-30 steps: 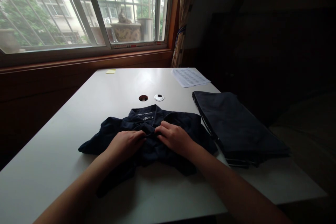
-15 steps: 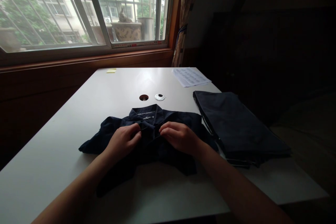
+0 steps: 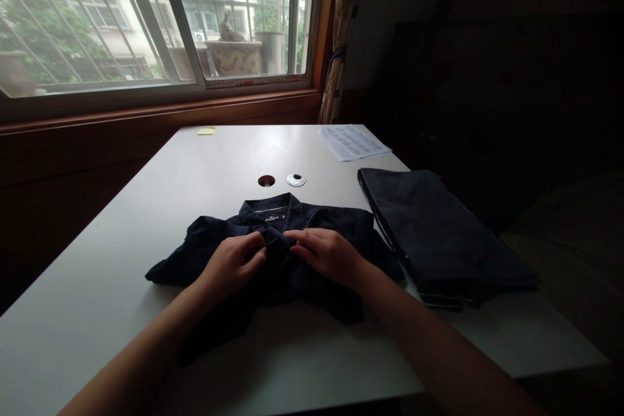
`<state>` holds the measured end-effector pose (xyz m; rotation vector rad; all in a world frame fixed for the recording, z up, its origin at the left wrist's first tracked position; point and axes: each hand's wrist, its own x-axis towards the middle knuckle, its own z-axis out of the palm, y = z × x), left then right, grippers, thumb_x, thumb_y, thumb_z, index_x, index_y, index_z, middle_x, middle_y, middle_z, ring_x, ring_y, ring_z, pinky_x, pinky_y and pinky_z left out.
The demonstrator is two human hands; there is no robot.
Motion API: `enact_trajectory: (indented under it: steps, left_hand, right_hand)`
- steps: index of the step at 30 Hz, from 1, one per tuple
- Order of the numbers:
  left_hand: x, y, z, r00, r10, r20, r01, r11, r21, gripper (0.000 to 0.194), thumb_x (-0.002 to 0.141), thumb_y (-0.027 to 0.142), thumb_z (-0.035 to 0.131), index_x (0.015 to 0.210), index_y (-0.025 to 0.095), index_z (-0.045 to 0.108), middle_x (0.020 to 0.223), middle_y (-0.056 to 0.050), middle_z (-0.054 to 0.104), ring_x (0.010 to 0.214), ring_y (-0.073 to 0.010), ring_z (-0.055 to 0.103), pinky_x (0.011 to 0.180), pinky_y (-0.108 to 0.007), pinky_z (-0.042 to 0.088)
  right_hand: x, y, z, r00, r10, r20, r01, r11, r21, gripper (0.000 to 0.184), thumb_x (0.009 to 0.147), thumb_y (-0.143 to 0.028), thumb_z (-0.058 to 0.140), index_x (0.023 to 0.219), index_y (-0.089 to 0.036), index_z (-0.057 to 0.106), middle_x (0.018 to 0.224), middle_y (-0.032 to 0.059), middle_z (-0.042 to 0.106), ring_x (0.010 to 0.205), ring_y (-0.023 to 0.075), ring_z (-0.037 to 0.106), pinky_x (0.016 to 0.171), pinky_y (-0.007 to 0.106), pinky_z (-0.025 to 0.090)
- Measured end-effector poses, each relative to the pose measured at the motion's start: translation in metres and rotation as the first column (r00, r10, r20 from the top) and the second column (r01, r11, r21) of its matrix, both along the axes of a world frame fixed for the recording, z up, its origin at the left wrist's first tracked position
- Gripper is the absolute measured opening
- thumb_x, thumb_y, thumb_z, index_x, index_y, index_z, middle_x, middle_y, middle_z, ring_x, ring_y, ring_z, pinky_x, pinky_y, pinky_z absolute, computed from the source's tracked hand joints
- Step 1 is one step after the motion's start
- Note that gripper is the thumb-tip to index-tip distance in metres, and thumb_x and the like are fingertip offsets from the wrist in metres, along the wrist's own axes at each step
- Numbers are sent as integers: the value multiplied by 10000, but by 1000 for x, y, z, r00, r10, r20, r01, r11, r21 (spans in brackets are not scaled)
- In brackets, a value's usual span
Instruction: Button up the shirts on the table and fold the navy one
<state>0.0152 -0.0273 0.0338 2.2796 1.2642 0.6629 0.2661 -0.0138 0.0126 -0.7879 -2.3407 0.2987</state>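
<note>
A dark navy shirt (image 3: 331, 214) lies on the white table with its collar at the far side and a label inside the neck. My left hand (image 3: 236, 260) is closed, pinching the shirt's front just below the collar. Opposite it, my right hand (image 3: 329, 253) touches the front edge near the collar, index finger stretched out and thumb apart from it. The cloth beneath both hands is partly hidden and too dark to show buttons.
To the right lies a folded stack of dark cloth (image 3: 429, 227). Printed papers (image 3: 353, 143) and a yellow sticky note (image 3: 206, 131) rest near the far edge. A cable hole (image 3: 266, 181) and a round grommet cover (image 3: 296, 180) sit beyond the collar on the table (image 3: 146, 208).
My right hand has shifted left toward the collar opening, and its index finger has straightened away from the thumb. My left hand has moved slightly right, still pinching the shirt.
</note>
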Motion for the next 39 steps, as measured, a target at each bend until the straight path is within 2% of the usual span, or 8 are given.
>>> enact_trajectory:
  steps: [5,15,25,28,30,31,35,39]
  left_hand:
    - [3,-1,-2,1000,-9,1,9,1000,-8,194,919,281,470,764,186,537,647,20,525,583,-125,476,578,-248,348]
    - [3,-2,-2,996,-82,20,82,997,0,191,921,268,479,761,177,529,646,29,491,577,-112,451,574,-245,334]
    - [1,-1,-6,997,-73,-30,75,996,49,160,912,231,488,763,184,523,630,38,488,555,-108,448,554,-244,344]
    - [1,-1,-8,999,14,-39,-7,988,157,124,901,225,522,788,186,553,690,16,542,606,-129,506,586,-258,408]
    - [3,-1,-8,997,82,-3,-77,948,309,63,880,204,562,919,186,608,862,-35,610,772,-178,584,693,-301,486]
    - [4,-2,-8,996,88,13,-86,920,383,157,872,189,578,1023,192,623,984,-64,625,888,-208,600,775,-338,510]
    - [9,-6,-8,995,-69,-69,95,856,509,406,886,172,600,1281,264,583,1293,-79,604,1177,-268,542,1002,-450,475]
    - [12,-5,-11,976,-181,-121,217,853,474,291,931,172,556,1210,223,623,1162,-73,698,1081,-245,607,966,-440,496]
  right_hand:
    - [-3,3,-10,997,-51,61,48,997,59,156,957,-264,581,1058,-200,682,854,33,700,760,156,655,699,255,471]
    - [-7,1,-13,979,-102,176,83,990,113,78,901,-210,626,952,-211,685,830,11,716,698,144,636,674,256,410]
    - [-7,2,-18,989,-111,97,89,975,205,71,847,-161,636,904,-200,650,785,-3,704,655,147,599,655,281,385]
    - [-7,1,-15,992,-105,76,83,964,251,69,880,-158,595,908,-198,644,756,0,685,651,143,581,653,287,376]
    - [-7,0,-12,992,-97,82,70,956,285,90,911,-158,558,905,-192,641,732,1,668,649,140,571,652,292,370]
    - [-7,0,-10,992,-89,91,58,952,301,103,926,-161,543,908,-189,640,724,2,659,650,139,567,652,295,367]
    - [-6,-3,-6,990,-53,131,4,937,348,120,966,-203,524,935,-180,638,714,1,632,653,137,549,652,307,358]
    - [-5,-5,-5,989,-28,143,-29,925,379,120,978,-191,518,995,-186,637,718,-5,625,665,131,545,663,307,364]
